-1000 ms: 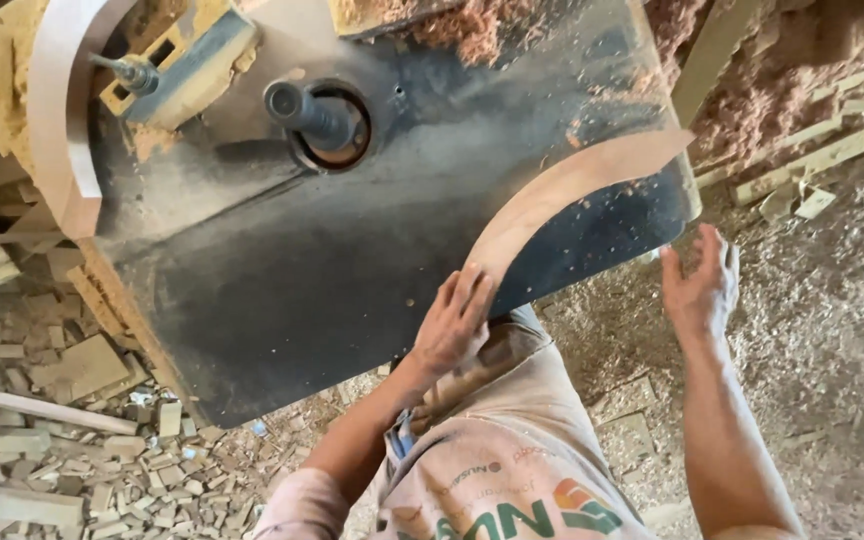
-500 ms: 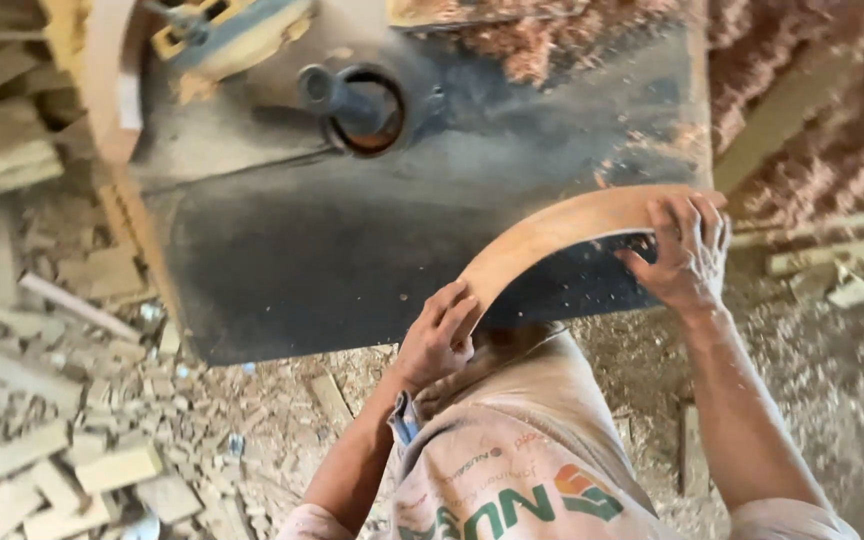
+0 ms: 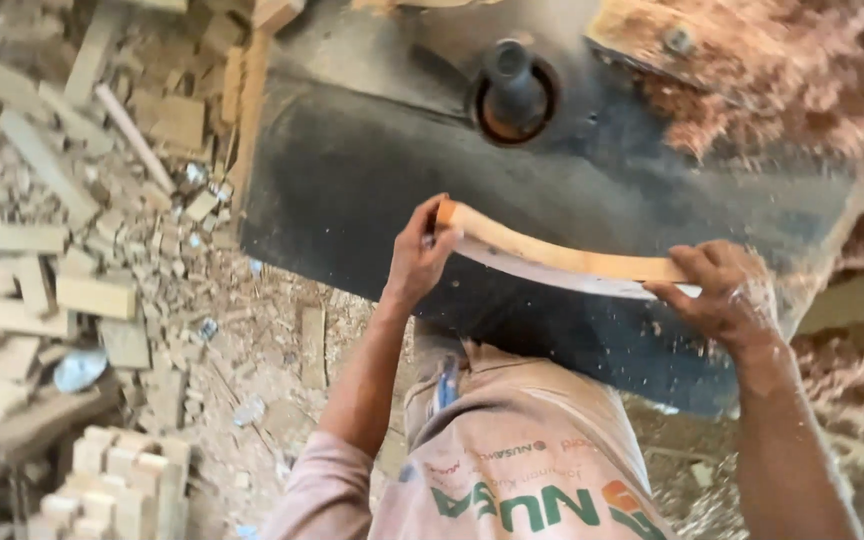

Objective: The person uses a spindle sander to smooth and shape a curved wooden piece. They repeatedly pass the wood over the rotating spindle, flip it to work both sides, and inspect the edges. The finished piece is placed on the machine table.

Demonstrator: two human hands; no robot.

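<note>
Curved wooden strip held over the dark metal machine table, long axis running left-right between both hands. Left hand closed on its left end, right hand closed on its right end, so neither is nearer. The 1 vertical spindle sits beyond the strip, apart from it. Wood offcuts litter the floor at left.

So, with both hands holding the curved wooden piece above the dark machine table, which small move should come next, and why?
Probably lower the curved wooden piece flat onto the dark machine table, well short of the spindle. The left hand and right hand grip its two ends and it appears tilted on edge, so it has no steady support yet. The spindle stands farther up the table.
</note>
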